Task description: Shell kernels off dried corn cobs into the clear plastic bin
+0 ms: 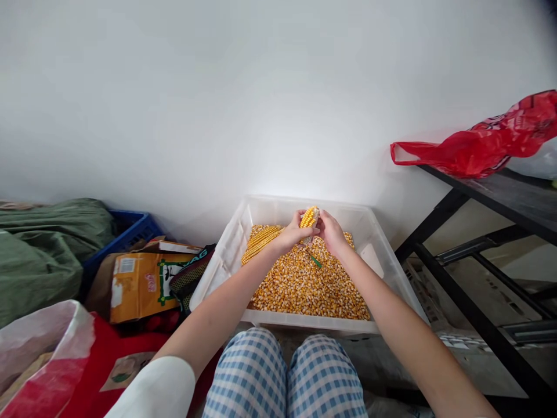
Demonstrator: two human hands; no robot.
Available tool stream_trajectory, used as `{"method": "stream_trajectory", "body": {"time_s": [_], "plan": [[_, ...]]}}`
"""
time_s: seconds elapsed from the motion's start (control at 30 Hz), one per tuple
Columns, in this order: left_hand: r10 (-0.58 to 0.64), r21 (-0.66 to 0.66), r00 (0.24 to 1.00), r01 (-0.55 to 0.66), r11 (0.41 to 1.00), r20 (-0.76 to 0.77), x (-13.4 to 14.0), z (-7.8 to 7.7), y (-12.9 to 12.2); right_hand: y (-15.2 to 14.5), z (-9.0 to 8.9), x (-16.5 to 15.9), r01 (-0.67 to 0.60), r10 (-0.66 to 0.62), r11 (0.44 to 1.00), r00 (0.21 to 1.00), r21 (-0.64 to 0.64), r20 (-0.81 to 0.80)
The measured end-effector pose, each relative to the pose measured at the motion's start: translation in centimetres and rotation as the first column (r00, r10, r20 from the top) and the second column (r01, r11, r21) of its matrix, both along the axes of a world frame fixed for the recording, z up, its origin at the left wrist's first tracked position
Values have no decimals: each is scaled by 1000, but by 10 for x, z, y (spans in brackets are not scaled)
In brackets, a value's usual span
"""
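Both my hands hold one corn cob (309, 217) upright above a white plastic bin (304, 320). My left hand (296, 230) is wrapped round its left side, and my right hand (331, 231) grips the right side, where part of the cob looks pale and bare of kernels. Below them lies a heap of loose yellow corn kernels (304, 287). Several whole corn cobs (261, 241) rest at the left in the bin. A green-handled tool (315, 262) sticks out beneath my hands; its other end is hard to make out.
To the left are a yellow cardboard box (141, 284), a blue crate (134, 229), green cloth (56, 249) and a red and white sack (82, 348). At the right stands a black-framed table (513, 197) with a red plastic bag (483, 142) on it. A white wall (261, 98) rises behind the bin.
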State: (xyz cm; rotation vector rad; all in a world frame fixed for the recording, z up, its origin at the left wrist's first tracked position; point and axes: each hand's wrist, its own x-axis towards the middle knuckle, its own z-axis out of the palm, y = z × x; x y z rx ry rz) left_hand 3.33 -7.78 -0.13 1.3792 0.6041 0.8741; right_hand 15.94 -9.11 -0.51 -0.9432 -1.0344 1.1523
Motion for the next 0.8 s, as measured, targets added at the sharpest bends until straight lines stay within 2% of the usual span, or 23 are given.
{"method": "stream_trajectory", "body": {"time_s": [0.07, 0.13, 0.23, 0.37, 0.47, 0.6, 0.8], "plan": [[28, 64, 999, -29, 997, 20, 4, -3, 1, -1, 3, 1, -13, 13, 999, 1000, -40, 0], [23, 111, 1000, -23, 994, -1, 7, -5, 1, -1, 4, 1, 37, -36, 998, 999, -59, 15], [0, 121, 1000, 3, 993, -28, 8, -6, 0, 0, 2, 1, 82, -83, 995, 997, -57, -7], [50, 150, 999, -51, 987, 11, 6, -6, 1, 2, 2, 0, 27, -32, 998, 995, -51, -99], [61, 197, 998, -58, 979, -12, 7, -7, 2, 0, 5, -3, 14, -18, 998, 998, -67, -61], [49, 159, 997, -38, 987, -66, 8, -7, -1, -4, 7, -4, 82, -82, 997, 990, -3, 117], [-29, 41, 997, 31, 999, -66, -1, -1, -3, -6, 5, 1, -11, -1, 998, 976, 55, 217]]}}
